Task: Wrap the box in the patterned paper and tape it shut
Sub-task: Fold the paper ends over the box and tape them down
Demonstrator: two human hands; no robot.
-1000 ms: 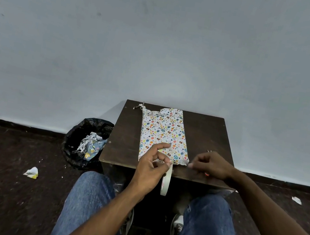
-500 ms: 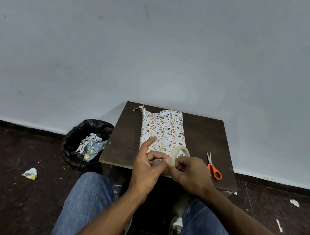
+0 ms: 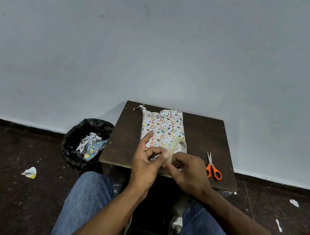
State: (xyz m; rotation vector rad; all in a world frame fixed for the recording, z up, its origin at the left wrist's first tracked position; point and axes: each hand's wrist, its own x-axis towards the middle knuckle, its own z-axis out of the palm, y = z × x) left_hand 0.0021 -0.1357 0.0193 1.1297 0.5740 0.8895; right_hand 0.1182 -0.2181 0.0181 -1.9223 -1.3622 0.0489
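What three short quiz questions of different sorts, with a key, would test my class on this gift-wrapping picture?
1. True or false: the orange-handled scissors lie on the dark wooden table to the right of the box wrapped in patterned paper.
2. Which thing do the left hand and the right hand handle together? A) the scissors B) the clear roll of tape C) the black-lined waste bin
3. Fill in: the bin stands on the floor to the ____ of the table.

Key: 1 true; 2 B; 3 left.
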